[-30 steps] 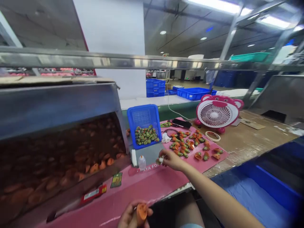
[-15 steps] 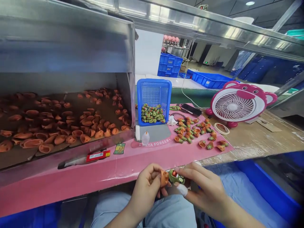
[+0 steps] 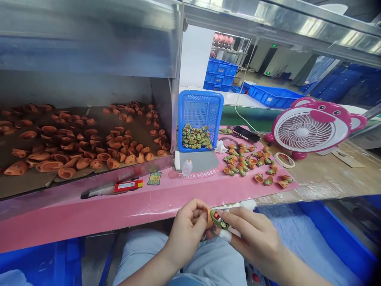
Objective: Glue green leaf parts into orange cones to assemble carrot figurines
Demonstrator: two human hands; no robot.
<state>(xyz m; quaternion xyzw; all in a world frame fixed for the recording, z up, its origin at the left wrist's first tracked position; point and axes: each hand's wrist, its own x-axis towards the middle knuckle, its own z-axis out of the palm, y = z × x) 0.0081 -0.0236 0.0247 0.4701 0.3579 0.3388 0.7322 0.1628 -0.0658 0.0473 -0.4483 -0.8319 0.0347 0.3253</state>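
My left hand [image 3: 190, 228] pinches an orange cup-shaped piece [image 3: 209, 218] above my lap. Against its right side sits a small green figure piece [image 3: 218, 219] with red and pale round details, gripped by my right hand [image 3: 253, 228]. The two pieces touch; my fingers cover much of both, so how far one sits inside the other cannot be made out. White tape wraps a fingertip of my right hand. Beyond my hands, several joined orange-and-green pieces [image 3: 242, 159] lie on the pink mat [image 3: 166, 198].
A blue basket [image 3: 219, 119] holds more green pieces. On the left, a metal-walled bay holds many orange pieces [image 3: 83, 162]. A small clear bottle [image 3: 187, 167], a red-labelled pen-like tool [image 3: 127, 186], a phone [image 3: 246, 134], a tape roll [image 3: 285, 160] and a pink fan [image 3: 303, 131] stand around.
The orange piece and the green figure piece, slightly apart before, are now pressed together. The whole view has shifted, with the bench scene sitting further right and slightly higher.
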